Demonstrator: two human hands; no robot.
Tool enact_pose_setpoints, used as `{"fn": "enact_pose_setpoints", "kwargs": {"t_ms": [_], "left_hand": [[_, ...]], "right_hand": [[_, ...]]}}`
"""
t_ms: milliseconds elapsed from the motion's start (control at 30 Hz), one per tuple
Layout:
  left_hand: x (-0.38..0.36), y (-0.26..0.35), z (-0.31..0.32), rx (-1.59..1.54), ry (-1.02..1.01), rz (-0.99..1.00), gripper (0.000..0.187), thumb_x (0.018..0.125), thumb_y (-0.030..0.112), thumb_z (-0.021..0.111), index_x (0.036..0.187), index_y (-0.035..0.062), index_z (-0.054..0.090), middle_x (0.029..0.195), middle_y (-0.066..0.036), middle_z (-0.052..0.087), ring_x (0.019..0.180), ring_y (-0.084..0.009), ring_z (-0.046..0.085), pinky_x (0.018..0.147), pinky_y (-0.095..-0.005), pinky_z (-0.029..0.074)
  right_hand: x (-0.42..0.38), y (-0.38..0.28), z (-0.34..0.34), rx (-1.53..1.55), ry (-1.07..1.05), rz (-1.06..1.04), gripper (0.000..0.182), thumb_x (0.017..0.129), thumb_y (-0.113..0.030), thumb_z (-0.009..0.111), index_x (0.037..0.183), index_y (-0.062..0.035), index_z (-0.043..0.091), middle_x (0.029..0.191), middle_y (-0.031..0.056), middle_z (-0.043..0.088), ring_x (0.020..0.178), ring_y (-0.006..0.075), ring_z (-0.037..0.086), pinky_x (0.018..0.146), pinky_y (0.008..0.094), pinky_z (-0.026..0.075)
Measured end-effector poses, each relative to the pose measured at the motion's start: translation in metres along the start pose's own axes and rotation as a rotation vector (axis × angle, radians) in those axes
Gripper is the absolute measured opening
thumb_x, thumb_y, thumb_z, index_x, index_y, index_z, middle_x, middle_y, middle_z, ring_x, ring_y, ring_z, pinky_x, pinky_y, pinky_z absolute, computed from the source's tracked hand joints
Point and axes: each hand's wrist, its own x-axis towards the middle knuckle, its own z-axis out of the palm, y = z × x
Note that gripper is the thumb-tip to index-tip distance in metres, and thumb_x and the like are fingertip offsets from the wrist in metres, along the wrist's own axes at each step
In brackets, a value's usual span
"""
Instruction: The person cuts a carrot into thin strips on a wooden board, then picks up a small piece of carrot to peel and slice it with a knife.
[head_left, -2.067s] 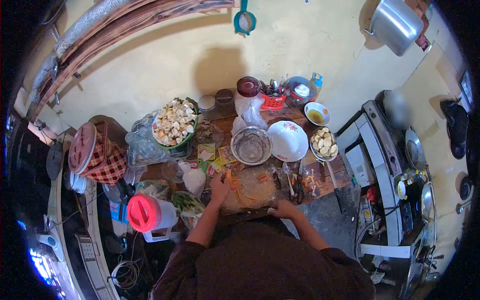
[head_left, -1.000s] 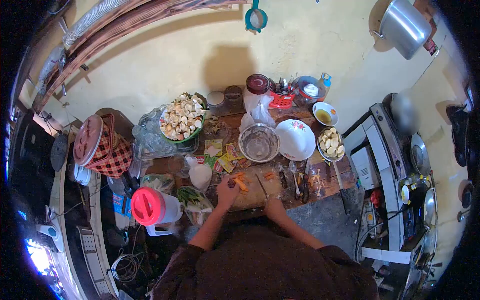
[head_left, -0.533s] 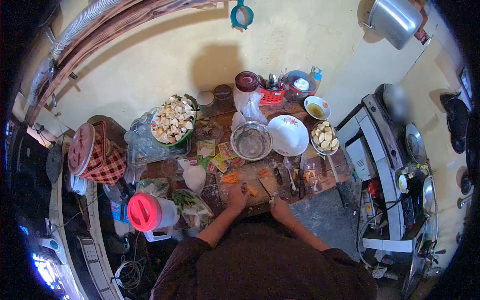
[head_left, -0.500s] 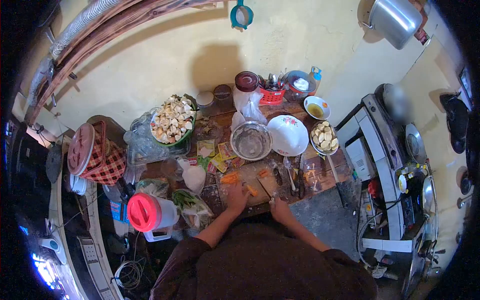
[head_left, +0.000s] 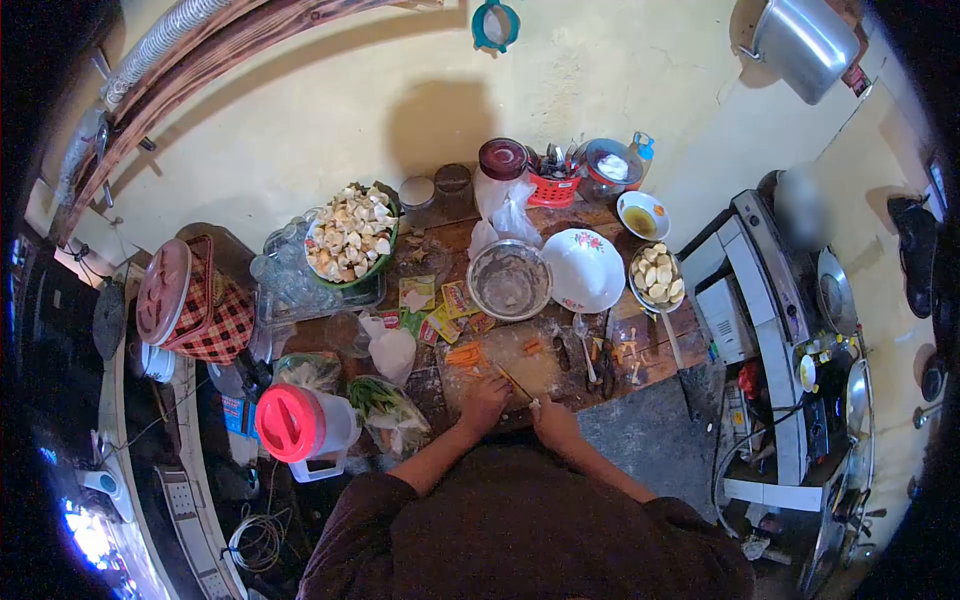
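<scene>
My right hand (head_left: 553,422) is closed round the handle of a knife (head_left: 515,384), whose blade points up and left over the wooden cutting board (head_left: 530,366). Close to the blade, my left hand (head_left: 484,402) rests on the board's lower left part with fingers bent down; whatever lies beneath them is hidden. Cut orange strips (head_left: 464,355) lie on the board above my left hand. A few more orange pieces (head_left: 532,346) are near its upper right.
Beyond the board stand a floured metal bowl (head_left: 510,281) and a white flowered plate (head_left: 582,270). A pan of pale pieces (head_left: 657,276) is at the right. A red-lidded jug (head_left: 305,425) and bagged greens (head_left: 385,412) stand left.
My left hand has moved down and right, closer to the knife. The knife and my right hand have shifted slightly left. The view has shifted a little.
</scene>
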Motion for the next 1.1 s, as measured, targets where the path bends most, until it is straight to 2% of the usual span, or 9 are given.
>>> {"fn": "enact_pose_setpoints", "kwargs": {"t_ms": [200,267,367,500,567,667,867,1000,1100], "left_hand": [[0.000,-0.001,0.004,0.018,0.074,-0.006,0.013,0.069,0.012,0.055,0.078,0.0032,0.059,0.089,-0.011,0.060,0.089,-0.0262,0.056,0.077,-0.0363,0.046],[0.001,-0.005,0.007,0.020,0.069,0.021,0.011,0.069,0.011,0.053,0.075,0.0038,0.057,0.086,-0.011,0.059,0.086,-0.0260,0.057,0.075,-0.0362,0.046],[0.006,0.004,-0.004,0.031,0.129,0.016,0.010,0.068,0.009,0.052,0.074,0.0037,0.057,0.085,-0.011,0.059,0.085,-0.0261,0.057,0.074,-0.0365,0.046],[0.003,0.004,0.000,0.051,0.095,-0.041,0.010,0.068,0.009,0.051,0.075,0.0034,0.056,0.084,-0.011,0.059,0.083,-0.0256,0.058,0.075,-0.0360,0.045],[0.003,0.004,0.000,0.016,-0.002,-0.050,0.010,0.068,0.010,0.051,0.075,0.0035,0.056,0.085,-0.011,0.059,0.082,-0.0250,0.058,0.076,-0.0356,0.045],[0.000,-0.006,0.011,0.071,-0.071,-0.044,0.010,0.070,0.011,0.052,0.076,0.0045,0.056,0.083,-0.011,0.059,0.082,-0.0247,0.058,0.076,-0.0354,0.044],[0.001,-0.005,0.010,0.175,0.071,0.027,0.007,0.072,0.012,0.052,0.075,0.0067,0.056,0.076,-0.009,0.056,0.079,-0.0236,0.058,0.077,-0.0396,0.043],[0.003,-0.002,0.005,0.096,0.073,-0.030,0.008,0.072,0.013,0.053,0.074,0.0068,0.057,0.076,-0.008,0.057,0.078,-0.0230,0.058,0.078,-0.0407,0.042],[-0.001,-0.005,0.007,0.139,0.007,0.032,0.008,0.072,0.014,0.054,0.073,0.0066,0.056,0.076,-0.008,0.057,0.077,-0.0228,0.058,0.077,-0.0399,0.042]], "right_hand": [[0.002,-0.006,0.007,-0.135,-0.101,0.049,0.031,0.089,-0.029,0.040,0.097,0.0002,0.049,0.076,0.0226,0.061,0.073,0.0401,0.059,0.064,0.0499,0.046],[0.005,-0.009,0.010,-0.097,-0.060,0.048,0.026,0.088,-0.023,0.042,0.091,0.0018,0.049,0.072,0.0251,0.059,0.070,0.0414,0.059,0.063,0.0510,0.045],[0.014,-0.011,0.017,-0.077,-0.064,0.061,0.025,0.088,-0.023,0.043,0.089,0.0013,0.049,0.072,0.0248,0.059,0.071,0.0411,0.059,0.063,0.0501,0.045],[0.025,-0.003,0.030,-0.073,-0.056,0.032,0.022,0.088,-0.021,0.040,0.093,-0.0014,0.048,0.077,0.0233,0.061,0.071,0.0382,0.061,0.062,0.0503,0.047],[0.025,0.008,0.039,-0.117,-0.034,-0.048,0.021,0.088,-0.021,0.041,0.092,-0.0017,0.048,0.076,0.0237,0.061,0.071,0.0385,0.061,0.062,0.0505,0.047],[0.020,-0.012,0.020,-0.104,-0.061,0.046,0.028,0.088,-0.026,0.042,0.088,0.0005,0.049,0.075,0.0246,0.059,0.073,0.0410,0.059,0.065,0.0502,0.045],[0.007,-0.017,0.008,-0.121,-0.069,0.084,0.028,0.088,-0.026,0.043,0.087,0.0008,0.049,0.075,0.0229,0.060,0.072,0.0397,0.060,0.065,0.0493,0.047],[0.022,0.009,0.037,-0.156,-0.033,0.017,0.027,0.087,-0.025,0.043,0.089,0.0012,0.050,0.074,0.0223,0.061,0.070,0.0399,0.060,0.062,0.0484,0.048],[0.026,0.011,0.048,-0.204,-0.011,-0.043,0.027,0.088,-0.024,0.043,0.089,0.0016,0.050,0.073,0.0226,0.061,0.067,0.0401,0.060,0.059,0.0481,0.048]]}}
